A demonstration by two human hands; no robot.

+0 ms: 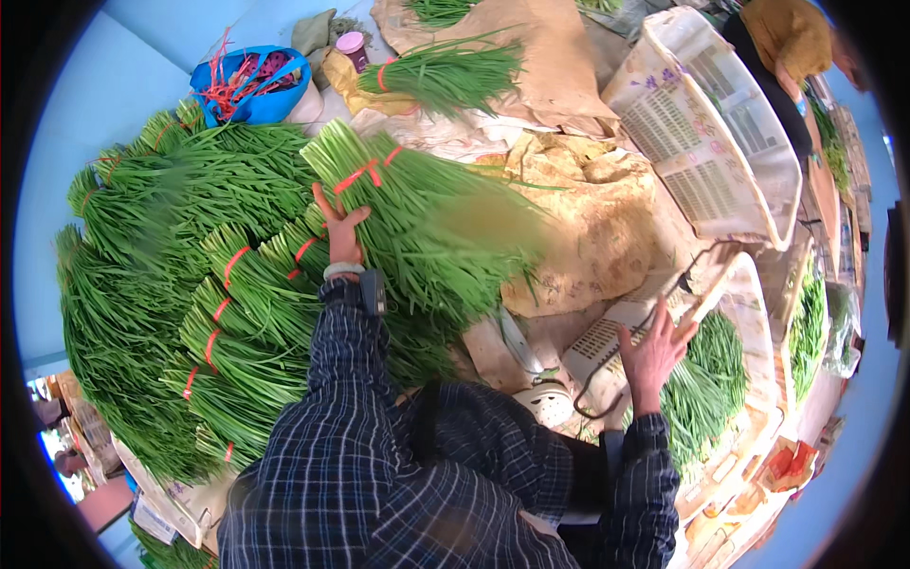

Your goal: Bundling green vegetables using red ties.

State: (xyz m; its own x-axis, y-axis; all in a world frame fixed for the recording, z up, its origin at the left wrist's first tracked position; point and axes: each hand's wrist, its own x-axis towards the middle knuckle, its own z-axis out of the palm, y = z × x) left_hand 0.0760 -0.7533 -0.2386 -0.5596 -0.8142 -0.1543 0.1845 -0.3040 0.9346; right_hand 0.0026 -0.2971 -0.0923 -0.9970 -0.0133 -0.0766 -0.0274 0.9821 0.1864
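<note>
My left hand (344,231) is at the lower edge of a large bundle of garlic chives (426,206) tied with red bands. Its fingers are spread and touch or nearly touch the stems. The pale cut ends point up and left, while the leaves fan out toward the lower right. Beneath and beside this bundle lies a big heap of similar tied chives (242,284). Over on the right, my right hand (654,352) has its fingers apart and appears to hold nothing. It is over the near side of a white plastic crate (757,313) containing loose chives (700,398).
A taller slatted crate (661,128) stands at the upper right, near another person (771,71). A stained sack (583,220) lies in the middle. Farther back are another tied bundle (448,75) and a blue bag (263,103) with red ties. A white clog (546,405) shows below.
</note>
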